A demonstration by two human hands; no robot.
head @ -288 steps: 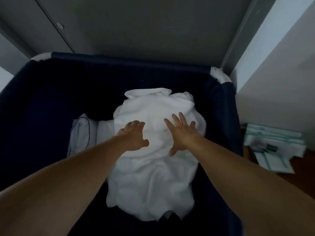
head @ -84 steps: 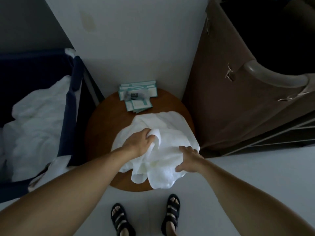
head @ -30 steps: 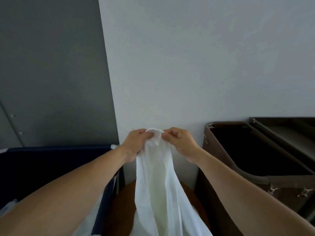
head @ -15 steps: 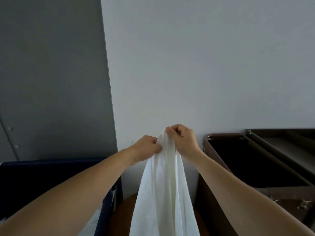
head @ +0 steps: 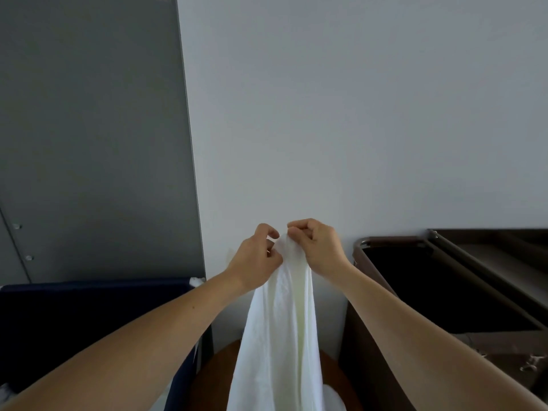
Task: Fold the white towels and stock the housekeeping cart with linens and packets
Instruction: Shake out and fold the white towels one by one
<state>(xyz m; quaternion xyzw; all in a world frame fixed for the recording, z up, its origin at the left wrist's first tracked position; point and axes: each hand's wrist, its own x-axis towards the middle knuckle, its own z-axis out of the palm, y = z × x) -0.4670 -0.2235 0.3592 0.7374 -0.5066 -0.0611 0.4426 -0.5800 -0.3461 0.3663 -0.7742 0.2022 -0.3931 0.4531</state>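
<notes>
A white towel (head: 281, 336) hangs straight down in front of me, bunched into long folds. My left hand (head: 257, 258) and my right hand (head: 318, 249) pinch its top edge close together at chest height before the white wall. The towel's lower end drops out of sight past the bottom of the view, over a round wooden table (head: 219, 378). The brown housekeeping cart (head: 415, 292) stands at the right with its dark bag open. The packets are hidden.
A dark blue linen bin (head: 89, 315) stands at the left below a grey door panel (head: 89, 143). A bit of white cloth (head: 4, 391) shows in the bin's lower left corner. The white wall (head: 355, 114) fills the view ahead.
Since a second ago my two hands have stayed together at the towel's top edge, working along it with small finger moves. Earlier the towel lay on the round table, and I lifted it.
</notes>
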